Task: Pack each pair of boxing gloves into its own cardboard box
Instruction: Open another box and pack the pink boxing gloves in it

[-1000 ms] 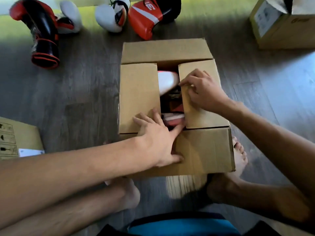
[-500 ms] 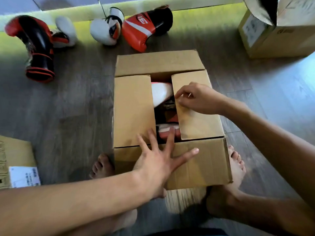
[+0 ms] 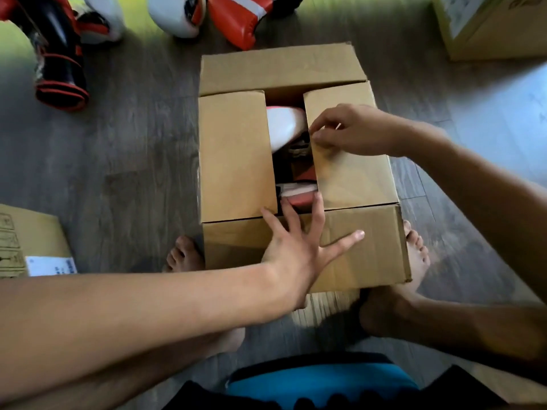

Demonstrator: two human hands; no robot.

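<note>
A: Left grip [image 3: 299, 247], state?
B: Splayed flat, pressing the near flap [image 3: 370, 250]; right grip [image 3: 349, 130] pinches the edge of the right flap [image 3: 352, 179].
A: And the boxing gloves [image 3: 285, 128]?
B: Inside the cardboard box [image 3: 278, 66] on the floor [image 3: 133, 161].

Grey wood-plank floor [image 3: 118, 161], pale light glaring at right, yellow-green band [image 3: 370, 10] along the far edge.

I see the grey wood-plank floor [image 3: 127, 161] carrying a brown cardboard box [image 3: 376, 250] beneath my left grip [image 3: 296, 250], red, white and black boxing gloves [image 3: 239, 22] beyond it, a labelled carton [image 3: 32, 232] leftward.
</note>
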